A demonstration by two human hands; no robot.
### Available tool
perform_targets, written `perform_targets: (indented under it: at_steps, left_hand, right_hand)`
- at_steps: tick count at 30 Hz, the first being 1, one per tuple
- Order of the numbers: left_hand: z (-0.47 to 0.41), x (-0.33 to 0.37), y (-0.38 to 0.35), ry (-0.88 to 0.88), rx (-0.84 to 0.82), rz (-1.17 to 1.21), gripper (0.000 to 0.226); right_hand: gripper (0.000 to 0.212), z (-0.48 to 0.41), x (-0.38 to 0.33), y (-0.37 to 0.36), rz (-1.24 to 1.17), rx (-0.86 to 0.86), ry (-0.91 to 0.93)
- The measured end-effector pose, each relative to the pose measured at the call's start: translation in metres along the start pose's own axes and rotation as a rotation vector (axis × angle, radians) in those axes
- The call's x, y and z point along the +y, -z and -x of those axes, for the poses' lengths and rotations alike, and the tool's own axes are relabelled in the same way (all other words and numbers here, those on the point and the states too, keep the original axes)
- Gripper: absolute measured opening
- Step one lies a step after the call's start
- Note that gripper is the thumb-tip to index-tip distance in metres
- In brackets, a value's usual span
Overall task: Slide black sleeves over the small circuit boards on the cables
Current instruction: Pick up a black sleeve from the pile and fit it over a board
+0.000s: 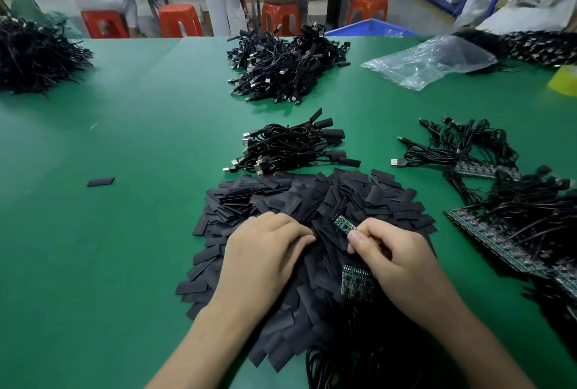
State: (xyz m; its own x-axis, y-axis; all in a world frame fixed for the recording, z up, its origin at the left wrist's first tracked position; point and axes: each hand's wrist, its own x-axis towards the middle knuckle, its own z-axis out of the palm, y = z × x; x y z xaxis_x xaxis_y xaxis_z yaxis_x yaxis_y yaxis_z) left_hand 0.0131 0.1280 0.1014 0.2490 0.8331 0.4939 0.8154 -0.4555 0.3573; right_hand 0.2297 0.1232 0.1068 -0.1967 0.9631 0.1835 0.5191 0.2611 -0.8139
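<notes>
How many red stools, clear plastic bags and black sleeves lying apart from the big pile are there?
Red stools: 4
Clear plastic bag: 1
Lone black sleeve: 1
Total: 6

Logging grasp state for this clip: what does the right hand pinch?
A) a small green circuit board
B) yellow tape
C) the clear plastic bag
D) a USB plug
A: the right hand pinches the small green circuit board above the pile of black sleeves.
</notes>
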Motion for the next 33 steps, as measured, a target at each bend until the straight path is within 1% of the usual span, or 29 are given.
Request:
perform_targets:
  at_steps: [4, 7, 14, 16, 18, 20, 22, 23, 24, 26, 27, 28, 30, 33]
  left_hand:
    - [0.002, -0.005, 0.005, 0.147, 0.068, 0.122, 0.004]
    - [0.004, -0.006, 0.006, 0.227, 0.065, 0.266, 0.008]
    - [0.002, -0.005, 0.014, 0.257, 0.092, 0.38, 0.011]
    - [0.002, -0.003, 0.014, 0.34, 0.064, 0.519, 0.014]
    - [0.002, 0.001, 0.012, 0.415, -0.008, 0.707, 0.014]
    - [0.004, 0.006, 0.01, 0.443, -0.057, 0.851, 0.012]
    - [0.005, 0.01, 0.006, 0.453, -0.081, 0.944, 0.01]
    - [0.005, 0.011, 0.005, 0.44, -0.083, 0.957, 0.009]
    - [0.006, 0.011, 0.004, 0.4, -0.067, 0.907, 0.01]
    - [0.007, 0.007, 0.002, 0.206, -0.009, 0.638, 0.016]
    - [0.007, 0.006, 0.001, 0.099, 0.015, 0.515, 0.023]
    - [0.007, 0.005, 0.0, 0.029, 0.036, 0.454, 0.03]
    - [0.008, 0.004, -0.001, 0.008, 0.074, 0.438, 0.033]
    - [0.007, 0.003, 0.0, 0.009, 0.109, 0.454, 0.025]
  right_hand:
    - [0.036, 0.0, 0.001, -0.003, 0.001, 0.022, 0.028]
    - [0.034, 0.001, 0.002, -0.007, 0.003, 0.037, 0.032]
    - [0.028, 0.001, 0.0, -0.01, -0.008, 0.108, 0.035]
    - [0.021, 0.002, -0.001, -0.01, -0.046, 0.103, 0.02]
    - [0.015, 0.003, -0.003, -0.01, -0.102, 0.082, 0.008]
    - [0.013, 0.005, -0.004, -0.01, -0.13, 0.053, 0.004]
    - [0.014, 0.004, -0.003, -0.01, -0.135, 0.032, -0.01]
    - [0.016, 0.004, -0.002, -0.01, -0.139, 0.025, -0.02]
    - [0.018, 0.003, -0.001, -0.009, -0.147, 0.018, -0.027]
    - [0.023, 0.002, -0.001, -0.009, -0.165, 0.01, -0.037]
    - [0.024, 0.001, -0.001, -0.009, -0.175, 0.007, -0.04]
    - [0.024, 0.001, -0.001, -0.008, -0.183, 0.0, -0.043]
    - [0.024, 0.001, 0.0, -0.008, -0.186, -0.024, -0.049]
    - [0.023, 0.001, -0.001, -0.008, -0.2, -0.049, -0.045]
